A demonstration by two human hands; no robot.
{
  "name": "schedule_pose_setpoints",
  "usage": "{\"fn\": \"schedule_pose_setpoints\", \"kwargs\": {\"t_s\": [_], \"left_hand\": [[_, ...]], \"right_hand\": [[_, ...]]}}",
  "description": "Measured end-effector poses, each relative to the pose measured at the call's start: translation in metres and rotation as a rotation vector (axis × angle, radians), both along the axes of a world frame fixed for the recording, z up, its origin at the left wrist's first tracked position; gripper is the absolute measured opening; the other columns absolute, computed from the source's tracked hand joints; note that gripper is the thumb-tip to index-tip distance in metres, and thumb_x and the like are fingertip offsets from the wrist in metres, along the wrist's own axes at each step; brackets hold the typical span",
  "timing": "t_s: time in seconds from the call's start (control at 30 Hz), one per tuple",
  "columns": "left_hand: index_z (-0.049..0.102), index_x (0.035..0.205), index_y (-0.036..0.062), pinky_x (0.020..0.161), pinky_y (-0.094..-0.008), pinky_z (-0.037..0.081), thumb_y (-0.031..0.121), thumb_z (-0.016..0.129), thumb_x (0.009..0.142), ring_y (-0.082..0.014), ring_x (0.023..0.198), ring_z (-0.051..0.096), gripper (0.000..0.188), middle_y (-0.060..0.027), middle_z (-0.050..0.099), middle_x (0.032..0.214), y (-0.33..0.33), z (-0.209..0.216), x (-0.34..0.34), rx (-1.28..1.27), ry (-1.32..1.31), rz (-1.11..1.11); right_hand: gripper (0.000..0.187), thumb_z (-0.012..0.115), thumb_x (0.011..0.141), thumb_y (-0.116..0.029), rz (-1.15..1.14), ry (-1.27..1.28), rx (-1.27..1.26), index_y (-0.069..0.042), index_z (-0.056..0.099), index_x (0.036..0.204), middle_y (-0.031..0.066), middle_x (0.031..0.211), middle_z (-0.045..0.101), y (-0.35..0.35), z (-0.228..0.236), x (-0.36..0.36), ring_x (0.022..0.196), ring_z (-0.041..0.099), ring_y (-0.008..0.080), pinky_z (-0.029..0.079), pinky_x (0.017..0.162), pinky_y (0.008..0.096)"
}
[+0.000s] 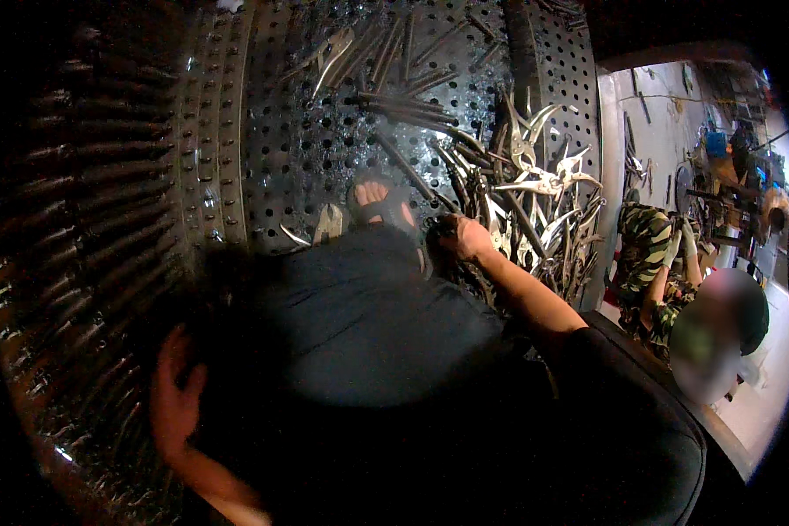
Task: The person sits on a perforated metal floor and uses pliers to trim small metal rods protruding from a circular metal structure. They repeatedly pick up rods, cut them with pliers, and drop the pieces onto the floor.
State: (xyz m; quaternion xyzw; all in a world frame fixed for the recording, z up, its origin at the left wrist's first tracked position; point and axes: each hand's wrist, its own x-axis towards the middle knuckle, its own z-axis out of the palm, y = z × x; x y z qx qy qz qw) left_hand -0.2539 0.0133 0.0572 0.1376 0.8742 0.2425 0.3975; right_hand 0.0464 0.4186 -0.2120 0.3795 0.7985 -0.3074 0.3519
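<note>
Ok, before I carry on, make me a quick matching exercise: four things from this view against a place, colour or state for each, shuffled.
Column one
1. Left hand
2. Right hand
3. Loose dark bars
4. Co-worker's clothing

Column two
A. Camouflage-patterned
B. Curled, at the edge of the heaped pliers
C. Lying on perforated metal, top of the picture
D. Thumb spread from the fingers

Pairs: 1-D, 2-B, 3-C, 4-A
</note>
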Motion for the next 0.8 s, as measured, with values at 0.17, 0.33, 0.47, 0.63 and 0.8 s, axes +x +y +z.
{"fn": "schedule_pose_setpoints", "kwargs": {"t_s": [0.17, 0.33, 0.47, 0.63, 0.8], "left_hand": [[0.041, 0.152, 0.0111, 0.113, -0.0438, 0.039, -0.004, 0.064, 0.088, -0.0328, 0.132, 0.053, 0.069, -0.0212, 0.055, 0.142, 0.001, 0.003, -0.005, -0.045, 0.01, -0.048], [0.042, 0.151, 0.0111, 0.112, -0.0437, 0.04, -0.002, 0.066, 0.088, -0.0324, 0.131, 0.053, 0.069, -0.0213, 0.056, 0.141, -0.004, 0.005, -0.004, -0.005, 0.008, -0.013], [0.042, 0.15, 0.0106, 0.112, -0.0436, 0.041, -0.002, 0.066, 0.088, -0.0322, 0.131, 0.054, 0.068, -0.0215, 0.056, 0.141, -0.001, 0.008, -0.002, 0.012, -0.017, -0.002], [0.042, 0.15, 0.0104, 0.111, -0.0433, 0.041, -0.001, 0.067, 0.087, -0.0323, 0.13, 0.055, 0.069, -0.0215, 0.057, 0.14, -0.003, 0.011, 0.005, -0.024, 0.023, -0.056], [0.042, 0.15, 0.0094, 0.111, -0.0434, 0.041, 0.001, 0.069, 0.085, -0.0327, 0.13, 0.055, 0.071, -0.0203, 0.058, 0.139, 0.0, 0.013, 0.0, -0.002, 0.011, -0.03]], "right_hand": [[0.029, 0.07, 0.084, -0.034, 0.041, 0.024, 0.23, -0.007, 0.073, 0.092, 0.0181, 0.087, 0.073, -0.016, -0.012, -0.01, 0.084, 0.072, 0.0367, 0.057, 0.074, 0.0474], [0.019, 0.061, 0.086, -0.02, 0.21, 0.054, 0.162, -0.005, 0.073, 0.082, 0.0192, 0.084, 0.073, -0.008, 0.012, -0.026, 0.08, 0.072, 0.0382, 0.056, 0.07, 0.0482], [0.019, 0.057, 0.089, -0.016, 0.2, 0.111, 0.076, -0.005, 0.072, 0.093, 0.0209, 0.081, 0.071, 0.006, -0.025, 0.02, 0.079, 0.07, 0.0409, 0.056, 0.069, 0.0486], [0.036, 0.064, 0.091, -0.035, 0.391, 0.238, 0.052, -0.004, 0.064, 0.11, 0.0224, 0.092, 0.072, 0.011, 0.06, -0.019, 0.084, 0.069, 0.0418, 0.054, 0.072, 0.0498], [0.038, 0.067, 0.095, -0.035, 0.134, 0.603, 0.126, 0.001, 0.059, 0.1, 0.0275, 0.077, 0.062, 0.026, 0.067, -0.07, 0.077, 0.06, 0.0483, 0.047, 0.068, 0.0511]]}}
